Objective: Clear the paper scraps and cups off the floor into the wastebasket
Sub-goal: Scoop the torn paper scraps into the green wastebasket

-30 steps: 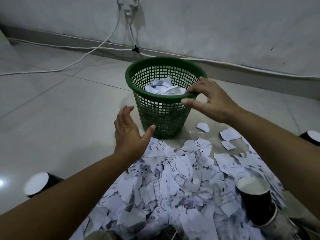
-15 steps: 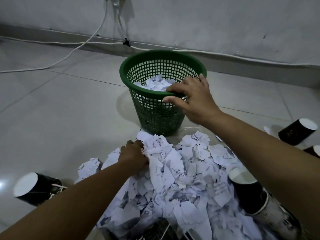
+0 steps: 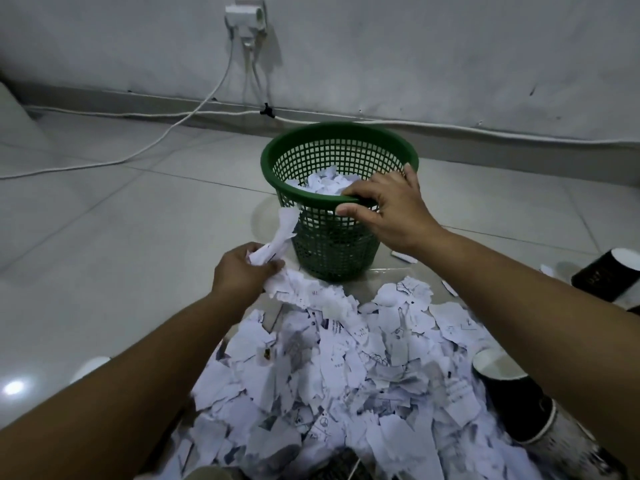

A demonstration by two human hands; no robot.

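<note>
Both hands are busy: the left hand [image 3: 242, 271] is clenched round a loose fistful of paper scraps [image 3: 277, 237] lifted just beside the wastebasket [image 3: 332, 237], and the right hand [image 3: 388, 206] grips the basket's near rim, fingers hooked inside and thumb outside.

The handful looks the likeliest thing to fail. One long strip sticks up out of the fist and others trail below it toward the heap, so pieces may shed before they clear the rim, or catch on it and fall outside. The basket is light green plastic lattice with a smooth rolled rim, tapering to a narrow base; a hard pull from the steadying hand could tip it and spill the crumpled paper already inside.

The pile of scraps [image 3: 346, 375] on the floor is thin, torn, printed white paper with ragged edges, lying in overlapping layers that will slide rather than lift cleanly. A dark paper cup [image 3: 509, 400] with a white interior stands at the heap's right edge, and another cup [image 3: 609, 275] lies on its side farther right. The glossy floor tiles [image 3: 121, 237] are smooth, so the basket could skid. White cables [image 3: 194, 112] run along the wall behind.
</note>
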